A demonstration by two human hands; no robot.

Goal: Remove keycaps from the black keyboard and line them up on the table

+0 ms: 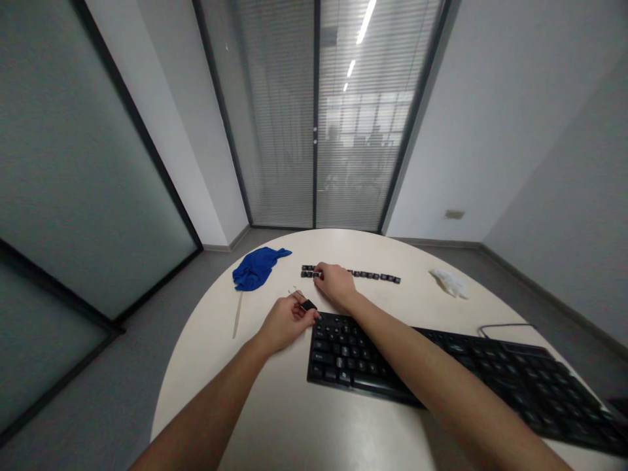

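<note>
A black keyboard (373,383) lies across the right side of the table. Pinched in my left hand (283,324) is a small keycap puller (308,305) with a black body and thin wire ends, just beyond the keyboard's upper left corner. My right hand (336,286) reaches over the keyboard, its thumb and fingertips closed on a small black keycap (316,275) at the table top. Loose keycaps (370,275) run in a line to the right of that hand, and a few more (306,270) sit to its left in two short rows. My right hand hides part of these rows.
On the round white table (196,386), a crumpled blue cloth (258,269) lies at the far left with a thin pale stick (238,315) beside it. At the right are a crumpled white tissue (449,283) and the keyboard's cable (507,325). Glass doors (279,131) stand beyond.
</note>
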